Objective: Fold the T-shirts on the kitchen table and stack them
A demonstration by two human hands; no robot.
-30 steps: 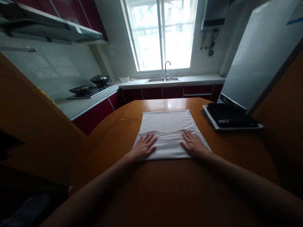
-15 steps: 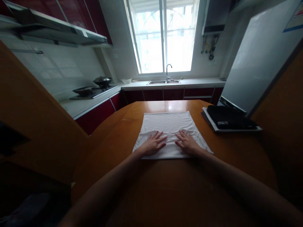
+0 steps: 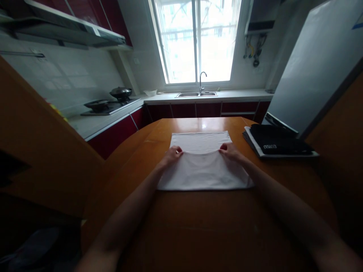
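Observation:
A white cloth garment [image 3: 204,172] lies folded on the wooden table [image 3: 198,219], its near layer ending in an edge that runs across its middle. My left hand [image 3: 173,154] pinches that edge at the left side, thumb against fingers. At the right side my right hand [image 3: 228,150] pinches the same edge. Between the two hands the edge sags slightly and looks a little raised. Beyond it, the far part of the garment lies flat. Its exact kind cannot be made out.
On the table's right side rests a stack of folded clothes [image 3: 280,140], black on top with white lettering. Behind the table runs a counter with a sink [image 3: 195,94]. Pans [image 3: 121,93] sit on the stove at left. A tall pale refrigerator [image 3: 306,71] stands at right.
Both hands went from lying flat with spread fingers to pinching the garment's middle edge, farther forward and slightly wider apart. The near layer looks smoother and is drawn up.

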